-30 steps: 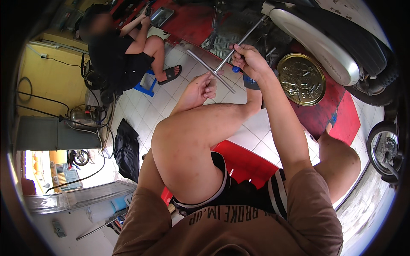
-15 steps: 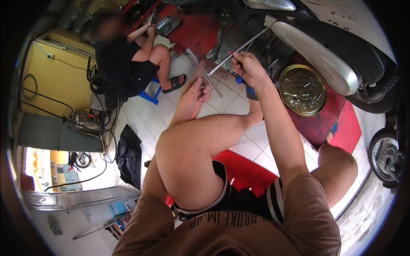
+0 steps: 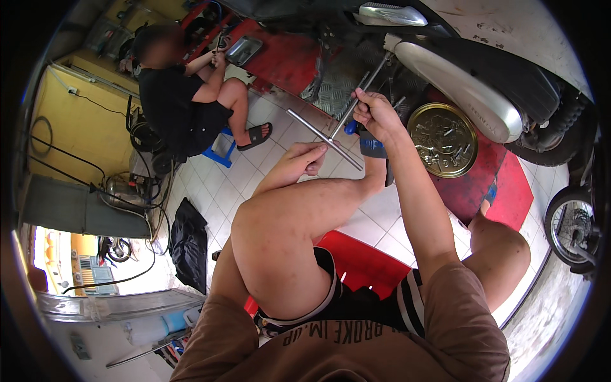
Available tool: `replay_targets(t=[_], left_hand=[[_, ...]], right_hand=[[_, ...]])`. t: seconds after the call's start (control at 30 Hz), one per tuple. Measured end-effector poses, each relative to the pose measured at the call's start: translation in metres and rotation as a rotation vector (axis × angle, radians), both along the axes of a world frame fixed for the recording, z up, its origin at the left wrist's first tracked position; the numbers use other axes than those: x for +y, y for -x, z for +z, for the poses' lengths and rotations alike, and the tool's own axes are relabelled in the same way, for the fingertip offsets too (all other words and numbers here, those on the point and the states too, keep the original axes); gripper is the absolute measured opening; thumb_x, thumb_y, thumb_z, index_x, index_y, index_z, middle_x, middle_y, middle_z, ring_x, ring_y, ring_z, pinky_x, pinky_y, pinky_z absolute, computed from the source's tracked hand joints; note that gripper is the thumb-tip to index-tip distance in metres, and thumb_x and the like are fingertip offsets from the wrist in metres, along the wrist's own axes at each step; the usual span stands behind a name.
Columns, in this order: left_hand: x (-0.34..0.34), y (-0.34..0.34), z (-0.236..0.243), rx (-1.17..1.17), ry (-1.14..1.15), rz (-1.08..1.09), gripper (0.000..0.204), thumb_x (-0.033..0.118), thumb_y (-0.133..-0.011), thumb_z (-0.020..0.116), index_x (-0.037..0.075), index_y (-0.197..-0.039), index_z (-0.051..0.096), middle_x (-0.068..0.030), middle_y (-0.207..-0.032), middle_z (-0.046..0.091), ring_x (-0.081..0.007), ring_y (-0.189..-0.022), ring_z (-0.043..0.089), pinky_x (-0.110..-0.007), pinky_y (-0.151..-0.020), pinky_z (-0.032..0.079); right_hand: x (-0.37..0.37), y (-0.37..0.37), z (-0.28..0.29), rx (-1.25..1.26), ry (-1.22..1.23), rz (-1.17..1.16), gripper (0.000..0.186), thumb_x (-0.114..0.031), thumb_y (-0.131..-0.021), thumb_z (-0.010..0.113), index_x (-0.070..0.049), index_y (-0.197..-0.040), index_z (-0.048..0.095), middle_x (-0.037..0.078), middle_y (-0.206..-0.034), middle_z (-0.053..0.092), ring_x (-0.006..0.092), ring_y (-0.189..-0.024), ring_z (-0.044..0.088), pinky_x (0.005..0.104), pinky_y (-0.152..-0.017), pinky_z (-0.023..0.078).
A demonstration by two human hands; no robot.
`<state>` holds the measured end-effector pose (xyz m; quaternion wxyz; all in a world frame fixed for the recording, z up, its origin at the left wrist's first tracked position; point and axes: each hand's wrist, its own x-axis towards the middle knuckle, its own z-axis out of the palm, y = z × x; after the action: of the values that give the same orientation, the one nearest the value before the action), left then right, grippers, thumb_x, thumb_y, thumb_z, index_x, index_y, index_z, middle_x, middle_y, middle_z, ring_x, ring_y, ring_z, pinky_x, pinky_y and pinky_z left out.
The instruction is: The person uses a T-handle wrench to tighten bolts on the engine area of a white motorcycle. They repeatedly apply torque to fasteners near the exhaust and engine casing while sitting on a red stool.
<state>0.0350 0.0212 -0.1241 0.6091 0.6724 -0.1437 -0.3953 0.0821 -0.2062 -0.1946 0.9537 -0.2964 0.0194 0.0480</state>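
A long steel T-handle wrench (image 3: 345,123) slants from the silver-and-black motorbike cover (image 3: 463,89) down toward me. Its far tip meets the bike near the cover's front end; the contact itself is too small to make out. Partway along the shaft, my right hand (image 3: 379,114) pinches it between thumb and fingers. My left hand (image 3: 304,159) is closed, fingers curled, with its fingertips at the wrench's crossbar beside the joint. The crossbar tilts from upper left to lower right. Close to the shaft, below my right hand, a blue handle (image 3: 351,127) shows.
A round metal tray (image 3: 443,140) with small metal parts rests on a red mat (image 3: 506,184) at right. A co-worker (image 3: 184,95) sits at upper left on a blue stool (image 3: 219,151). A black bag (image 3: 189,245) lies on the tiles. A motorbike wheel (image 3: 573,228) stands far right.
The wrench's crossbar has turned and shifted right and downward. My left hand, blurred before, has moved right and down with its fingers at the joint. My right hand still pinches the shaft.
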Motion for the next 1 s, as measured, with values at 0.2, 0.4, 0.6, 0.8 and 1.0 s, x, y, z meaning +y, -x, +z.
replay_targets(t=[0.2,0.4,0.6,0.8,1.0], left_hand=[[0.001,-0.006,-0.022,0.025,0.040,-0.012,0.043,0.031,-0.102,0.036,-0.004,-0.123,0.053,0.0057,-0.065,0.031,-0.0055,-0.058,0.029,-0.022,-0.056,0.027],[-0.008,-0.004,-0.013,0.033,0.180,0.026,0.046,0.030,-0.102,0.037,-0.004,-0.131,0.046,0.0040,-0.064,0.033,-0.0067,-0.057,0.029,-0.023,-0.055,0.028],[-0.003,0.002,0.007,-0.151,0.106,0.373,0.037,0.025,-0.100,0.041,0.004,-0.130,0.049,0.0043,-0.063,0.035,-0.0055,-0.056,0.031,-0.022,-0.052,0.027],[-0.006,0.013,0.022,-0.050,0.094,-0.055,0.050,0.018,-0.097,0.046,0.004,-0.143,0.033,0.0044,-0.065,0.035,-0.0050,-0.057,0.031,-0.021,-0.051,0.026],[-0.006,0.007,0.010,-0.103,0.003,0.262,0.055,0.017,-0.097,0.048,0.002,-0.145,0.027,0.0048,-0.069,0.034,-0.0050,-0.060,0.031,-0.019,-0.054,0.025]], right_hand=[[0.023,0.003,0.014,0.020,-0.057,0.104,0.021,-0.020,-0.095,0.055,0.000,-0.089,0.055,-0.003,-0.057,0.037,0.0079,-0.050,0.032,0.0227,-0.048,0.029],[0.039,0.011,-0.002,-0.091,0.047,0.198,0.022,-0.025,-0.094,0.057,-0.004,-0.088,0.057,-0.002,-0.070,0.047,0.0085,-0.058,0.042,0.0236,-0.053,0.038],[0.036,0.015,0.006,-0.170,0.049,0.188,0.021,-0.022,-0.096,0.054,-0.001,-0.092,0.055,-0.001,-0.072,0.047,0.0100,-0.064,0.045,0.0262,-0.062,0.042],[0.032,0.008,0.009,-0.132,-0.072,0.101,0.020,-0.015,-0.097,0.051,0.005,-0.100,0.052,0.003,-0.075,0.045,0.0125,-0.068,0.043,0.0271,-0.067,0.042],[0.029,0.010,0.009,-0.122,-0.022,0.071,0.017,-0.010,-0.097,0.049,0.006,-0.103,0.050,0.003,-0.077,0.045,0.0115,-0.069,0.043,0.0281,-0.068,0.043]])
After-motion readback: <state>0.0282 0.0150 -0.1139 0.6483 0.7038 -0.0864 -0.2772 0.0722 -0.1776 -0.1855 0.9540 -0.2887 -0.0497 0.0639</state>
